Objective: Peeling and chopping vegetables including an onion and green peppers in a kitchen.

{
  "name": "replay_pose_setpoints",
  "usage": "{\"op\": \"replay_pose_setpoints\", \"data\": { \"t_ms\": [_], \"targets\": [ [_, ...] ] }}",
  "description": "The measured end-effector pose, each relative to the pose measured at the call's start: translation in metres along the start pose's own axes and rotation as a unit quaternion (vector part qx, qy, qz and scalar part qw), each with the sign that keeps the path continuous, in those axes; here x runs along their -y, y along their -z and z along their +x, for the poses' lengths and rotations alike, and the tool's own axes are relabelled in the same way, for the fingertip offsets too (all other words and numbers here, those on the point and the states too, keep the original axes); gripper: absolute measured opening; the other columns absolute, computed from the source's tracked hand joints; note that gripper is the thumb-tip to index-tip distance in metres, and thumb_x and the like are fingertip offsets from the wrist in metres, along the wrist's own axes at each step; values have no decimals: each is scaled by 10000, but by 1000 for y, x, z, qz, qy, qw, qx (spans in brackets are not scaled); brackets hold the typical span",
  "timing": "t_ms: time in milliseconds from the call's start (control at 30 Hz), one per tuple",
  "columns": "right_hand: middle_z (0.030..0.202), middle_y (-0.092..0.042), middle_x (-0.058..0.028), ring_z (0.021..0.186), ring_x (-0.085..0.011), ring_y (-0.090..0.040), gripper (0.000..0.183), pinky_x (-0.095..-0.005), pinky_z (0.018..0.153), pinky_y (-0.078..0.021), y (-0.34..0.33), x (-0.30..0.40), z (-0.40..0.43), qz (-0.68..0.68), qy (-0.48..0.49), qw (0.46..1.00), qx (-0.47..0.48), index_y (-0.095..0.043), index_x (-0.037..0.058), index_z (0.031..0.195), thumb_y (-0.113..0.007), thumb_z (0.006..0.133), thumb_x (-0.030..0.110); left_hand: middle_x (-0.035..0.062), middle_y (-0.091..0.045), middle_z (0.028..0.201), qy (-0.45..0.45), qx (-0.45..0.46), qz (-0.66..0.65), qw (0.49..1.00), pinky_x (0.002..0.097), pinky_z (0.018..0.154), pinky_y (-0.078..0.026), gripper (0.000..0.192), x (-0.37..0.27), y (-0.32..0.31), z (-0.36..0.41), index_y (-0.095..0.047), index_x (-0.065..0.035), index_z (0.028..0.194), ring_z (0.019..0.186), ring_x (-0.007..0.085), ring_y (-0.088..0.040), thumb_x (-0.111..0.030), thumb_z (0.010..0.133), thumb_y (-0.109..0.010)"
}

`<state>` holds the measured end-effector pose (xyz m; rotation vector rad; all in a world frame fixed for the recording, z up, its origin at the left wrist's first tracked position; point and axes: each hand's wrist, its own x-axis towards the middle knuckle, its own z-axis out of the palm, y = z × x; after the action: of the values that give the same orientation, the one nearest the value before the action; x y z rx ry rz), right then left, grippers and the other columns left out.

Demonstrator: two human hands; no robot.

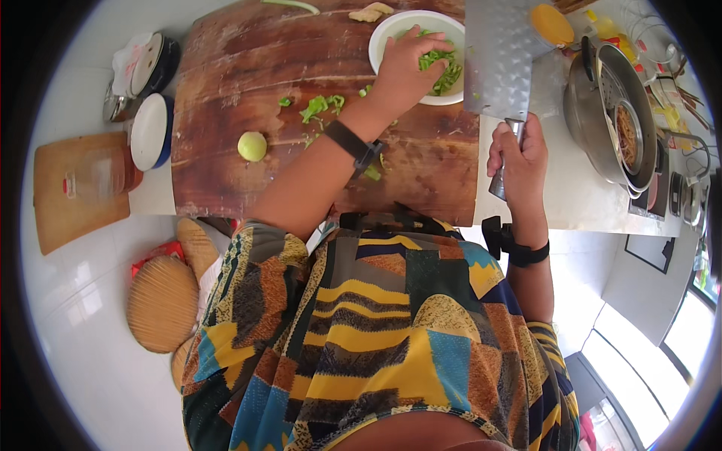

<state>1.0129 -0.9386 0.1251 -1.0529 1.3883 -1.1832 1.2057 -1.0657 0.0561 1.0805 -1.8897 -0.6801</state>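
My left hand (pixel 414 67) is over a white bowl (pixel 379 42), its fingers spread and dipping to the chopped green vegetable (pixel 445 79) inside. No piece shows clearly between the fingertips. My right hand (pixel 522 152) grips the metal handle of a cleaver (pixel 496 62); its wide blade points away from me, just right of the bowl. Beneath my left forearm, scraps of green leaf (pixel 317 107) lie on the wooden cutting board (pixel 214 101). A round pale-green vegetable piece (pixel 252 146) sits on the board's left part. Ginger root (pixel 370 12) lies at the far edge, left of the bowl.
At right stands a large steel pan (pixel 581 107) with a smaller dish of food inside. A jar with an orange lid (pixel 551 25) is beyond the blade. White-and-blue bowls (pixel 151 132) and a plastic bottle (pixel 96 175) on a smaller wooden board (pixel 56 208) are at left.
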Motion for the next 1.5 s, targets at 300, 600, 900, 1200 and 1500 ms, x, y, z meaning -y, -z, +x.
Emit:
{"op": "replay_pose_setpoints", "data": {
  "t_ms": [300, 600, 900, 1200, 1500],
  "targets": [
    [690, -559, -33, 544, -97, -515, 177, -275, 507, -444, -5, -8, -9, -220, 33, 971, 89, -584, 56, 1145, -607, 978, 109, 169, -442, 1524, 125, 19, 31, 991, 485, 1193, -269, 539, -22, 116, -135, -585, -138, 1365, 1468, 353, -326, -256, 864, -747],
    [859, -664, -168, 758, -371, -652, 278, -465, 642, -522, -44, -27, 12, -538, 286, 767, 201, -587, 105, 1168, -651, 907, 179, 208, -121, 1652, 183, 60, 240, 952, 548, 1221, -128, 1084, -7, 123, -239, -200, -116, 1595, 1520, 421, -121, -358, 753, -840],
    [809, -659, -170, 729, -377, -651, 276, -489, 636, -518, -79, -50, 35, -547, 375, 726, 184, -575, 87, 1144, -659, 897, 176, 258, -134, 1636, 169, 42, 278, 945, 547, 1223, -103, 1080, 20, 106, -246, -207, -28, 1576, 1513, 453, -115, -454, 778, -796],
    [844, -632, -172, 788, -389, -644, 266, -502, 666, -503, -103, -45, 17, -537, 315, 728, 288, -554, 72, 1129, -653, 886, 116, 319, -122, 1612, 169, -16, 282, 944, 530, 1221, -138, 1250, 24, 101, -238, -107, 62, 1559, 1509, 467, -115, -502, 716, -838],
    [839, -622, -166, 796, -399, -626, 271, -500, 679, -491, -104, -36, 29, -485, 432, 719, 246, -561, 78, 1139, -649, 890, 139, 366, -143, 1582, 184, -29, 282, 941, 548, 1216, -146, 1380, 31, 104, -233, -107, 126, 1525, 1487, 507, -135, -547, 607, -886]
  ]
}}
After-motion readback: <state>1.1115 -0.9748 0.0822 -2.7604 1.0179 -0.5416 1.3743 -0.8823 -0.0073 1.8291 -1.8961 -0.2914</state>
